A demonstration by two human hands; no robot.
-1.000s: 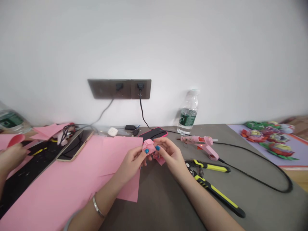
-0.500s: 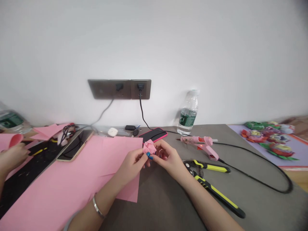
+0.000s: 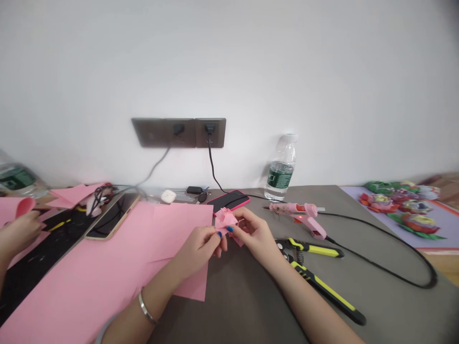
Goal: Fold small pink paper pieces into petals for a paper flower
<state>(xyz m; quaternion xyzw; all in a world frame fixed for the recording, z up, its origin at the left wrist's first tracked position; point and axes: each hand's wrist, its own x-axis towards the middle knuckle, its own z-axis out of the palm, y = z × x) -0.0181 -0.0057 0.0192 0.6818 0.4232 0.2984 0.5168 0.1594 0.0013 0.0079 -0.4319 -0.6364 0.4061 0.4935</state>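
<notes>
Head view. A: Where's the folded paper [image 3: 225,218]?
B: Between the left hand [image 3: 200,244] and right hand [image 3: 256,235]; the fingers of both pinch its lower edge.
A: Best handling?
B: Probably a light, even grip, to spare the folds.

No text is legible; even the green bottle label [image 3: 279,177] is too small to read.

The left hand [image 3: 202,243] pinches the folded paper [image 3: 225,219] at its near left edge; the right hand [image 3: 257,236] grips its right side, both forearms [image 3: 304,295] slanting in from its near side.
</notes>
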